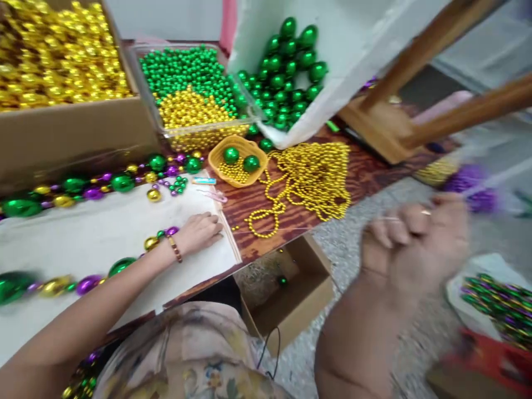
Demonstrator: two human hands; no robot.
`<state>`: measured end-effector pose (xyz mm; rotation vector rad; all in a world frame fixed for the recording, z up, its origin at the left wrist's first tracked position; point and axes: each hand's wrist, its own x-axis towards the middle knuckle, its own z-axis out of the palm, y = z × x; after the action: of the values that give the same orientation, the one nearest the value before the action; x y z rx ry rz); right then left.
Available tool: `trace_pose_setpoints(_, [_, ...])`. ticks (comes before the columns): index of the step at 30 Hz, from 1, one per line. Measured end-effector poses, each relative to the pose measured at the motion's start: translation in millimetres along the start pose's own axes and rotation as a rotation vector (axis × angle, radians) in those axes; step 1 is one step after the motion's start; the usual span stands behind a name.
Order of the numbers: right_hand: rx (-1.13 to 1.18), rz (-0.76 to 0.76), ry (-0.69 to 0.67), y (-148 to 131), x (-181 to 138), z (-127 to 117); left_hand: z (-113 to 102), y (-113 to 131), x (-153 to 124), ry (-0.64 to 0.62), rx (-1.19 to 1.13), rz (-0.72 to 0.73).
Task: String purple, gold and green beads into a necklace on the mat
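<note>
My left hand rests on the white cloth-covered board, fingers bent and together over a thread. The thread stretches from it to the right, a thin pale line. Beside that wrist lies a string of green, gold and purple beads, partly hidden by the forearm. My right hand is raised over the floor at the right, blurred, its fingers closed in a pinch. A pale strand shows at its fingertips. Near the board's right edge lie a pink hooked tool and a small blue-and-white item.
Gold bead strands lie right of a yellow basket with beads. Behind stand a clear bin of green and gold beads and a carton of gold beads. A finished-looking bead string crosses the cloth. An open box sits below.
</note>
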<state>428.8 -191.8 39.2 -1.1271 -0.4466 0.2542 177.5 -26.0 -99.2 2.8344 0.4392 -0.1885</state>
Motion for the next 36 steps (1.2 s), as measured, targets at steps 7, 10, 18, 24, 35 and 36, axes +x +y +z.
trace_pose_setpoints(7, [0.015, -0.054, -0.180, -2, 8, 31, -3, 4, 0, 0.013, 0.023, 0.011])
trace_pose_setpoints(10, [-0.012, -0.100, -0.236, -5, 21, 44, -2, 3, -5, 0.006, 0.021, -0.010])
trace_pose_setpoints(18, [-0.106, 0.004, -0.499, -18, 13, 90, -68, 21, -4, 0.589, -0.467, -0.002])
trace_pose_setpoints(24, [-0.066, 0.061, -0.649, -12, -11, 122, -139, 59, 17, 0.857, -0.880, 0.236])
trace_pose_setpoints(35, [-0.089, 0.104, -0.679, 5, -34, 116, -91, 23, -2, 0.742, -0.590, 0.046])
trace_pose_setpoints(36, [-0.089, 0.121, -0.693, 7, -37, 114, -83, 20, -4, 0.700, -0.617, 0.040])
